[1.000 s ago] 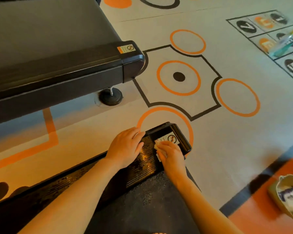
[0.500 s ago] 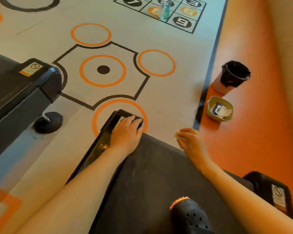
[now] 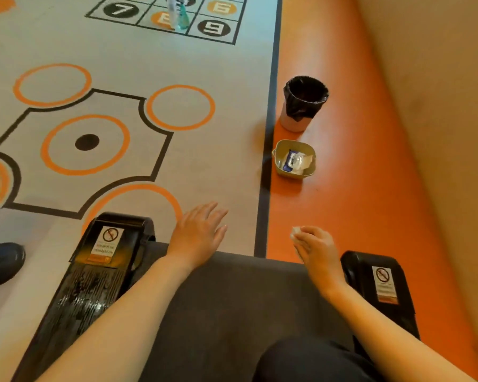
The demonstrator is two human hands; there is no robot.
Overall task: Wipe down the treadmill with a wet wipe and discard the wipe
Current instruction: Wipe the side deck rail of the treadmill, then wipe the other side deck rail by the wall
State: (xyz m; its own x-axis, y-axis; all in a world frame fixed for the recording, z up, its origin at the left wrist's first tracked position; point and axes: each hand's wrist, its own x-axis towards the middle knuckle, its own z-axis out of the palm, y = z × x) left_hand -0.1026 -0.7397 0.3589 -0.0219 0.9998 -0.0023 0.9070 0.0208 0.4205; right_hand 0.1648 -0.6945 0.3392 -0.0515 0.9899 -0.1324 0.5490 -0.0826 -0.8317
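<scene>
The treadmill's dark belt (image 3: 232, 299) fills the bottom of the view, with a wet black left side rail (image 3: 94, 285) and a black right end cap (image 3: 378, 282). My right hand (image 3: 315, 249) holds a small white wet wipe (image 3: 297, 231) pinched at its fingertips, past the belt's rear edge over the orange floor. My left hand (image 3: 199, 232) hovers flat with straight fingers beyond the belt's end, right of the left rail, holding nothing. A small bin with a black liner (image 3: 304, 103) stands on the orange floor ahead of my right hand.
A beige tub (image 3: 294, 173) with a wipes pack sits on the orange floor between the bin and my right hand. Spray bottles (image 3: 177, 15) stand on the numbered floor grid far ahead. A second treadmill's foot (image 3: 3, 257) is at the left edge. A tan wall rises at the right.
The view has swung right. My left hand lifted off the left rail's end cap and moved right. My right hand carried the wipe rightward, beyond the belt's end.
</scene>
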